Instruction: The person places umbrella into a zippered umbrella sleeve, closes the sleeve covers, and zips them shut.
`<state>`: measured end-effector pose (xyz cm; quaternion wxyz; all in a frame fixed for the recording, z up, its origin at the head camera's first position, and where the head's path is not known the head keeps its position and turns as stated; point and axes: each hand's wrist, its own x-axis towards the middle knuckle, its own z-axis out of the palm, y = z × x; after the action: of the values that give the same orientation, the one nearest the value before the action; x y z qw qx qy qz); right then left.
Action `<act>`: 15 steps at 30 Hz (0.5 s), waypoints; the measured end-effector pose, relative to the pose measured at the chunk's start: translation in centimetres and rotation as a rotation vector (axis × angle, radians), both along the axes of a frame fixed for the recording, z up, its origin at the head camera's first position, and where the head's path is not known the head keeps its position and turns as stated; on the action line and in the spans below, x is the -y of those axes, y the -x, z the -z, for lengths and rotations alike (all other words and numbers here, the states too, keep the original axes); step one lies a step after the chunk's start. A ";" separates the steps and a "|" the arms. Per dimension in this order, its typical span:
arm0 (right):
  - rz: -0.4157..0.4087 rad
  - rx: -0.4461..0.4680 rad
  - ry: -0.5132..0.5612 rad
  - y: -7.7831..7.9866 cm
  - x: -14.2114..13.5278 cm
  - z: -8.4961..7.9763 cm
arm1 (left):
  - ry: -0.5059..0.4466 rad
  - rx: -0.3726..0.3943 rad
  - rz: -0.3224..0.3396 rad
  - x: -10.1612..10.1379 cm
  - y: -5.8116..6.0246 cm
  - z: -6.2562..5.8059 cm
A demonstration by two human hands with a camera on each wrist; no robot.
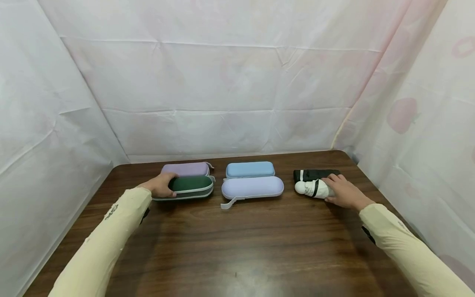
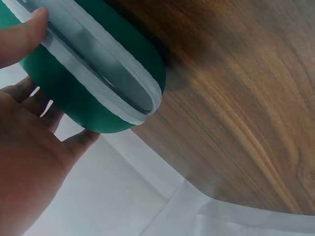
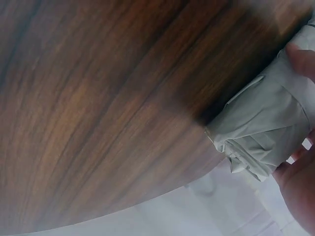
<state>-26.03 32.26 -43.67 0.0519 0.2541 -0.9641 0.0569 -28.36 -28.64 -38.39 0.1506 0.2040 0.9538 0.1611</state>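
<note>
At the table's left, my left hand [image 1: 160,185] grips the end of a dark green zip case [image 1: 193,184]. In the left wrist view the green case [image 2: 74,91] gapes along its pale zip edge, showing a grey lining; the thumb [image 2: 30,32] lies at that edge and the fingers spread over the outer shell. Over on the right, my right hand [image 1: 345,192] holds a folded white umbrella [image 1: 314,188] with a round white handle end and a black band. The right wrist view shows the umbrella's loose gathered fabric [image 3: 268,120] between thumb and fingers.
Behind the green case lies a purple case [image 1: 187,169]. A light blue case [image 1: 250,169] and a lavender case [image 1: 252,187] with a strap sit mid-table. A black folded umbrella [image 1: 320,174] lies just behind the white one. White sheets [image 1: 222,82] surround the wooden table [image 1: 237,243].
</note>
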 end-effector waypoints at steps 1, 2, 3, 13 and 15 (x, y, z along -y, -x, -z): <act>0.001 0.004 0.001 0.0 0.1 -0.1 | -0.008 0.005 -0.011 0.1 -0.1 -0.1; 0.003 0.008 0.001 0.0 0.1 -0.1 | -0.016 0.008 -0.022 0.2 -0.2 -0.2; 0.002 0.013 0.002 0.1 0.1 -0.1 | -0.021 0.006 -0.026 0.2 -0.4 -0.3; -0.002 0.021 0.000 0.0 -0.1 -0.2 | -0.154 0.017 -0.020 1.1 -1.5 -1.2; -0.002 0.029 -0.004 -0.1 0.0 -0.3 | -0.176 0.021 -0.018 1.2 -1.9 -1.4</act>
<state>-25.96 32.31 -43.41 0.0373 0.2545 -0.9646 0.0588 -26.44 -29.81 -36.95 0.1405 0.2063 0.9362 0.2476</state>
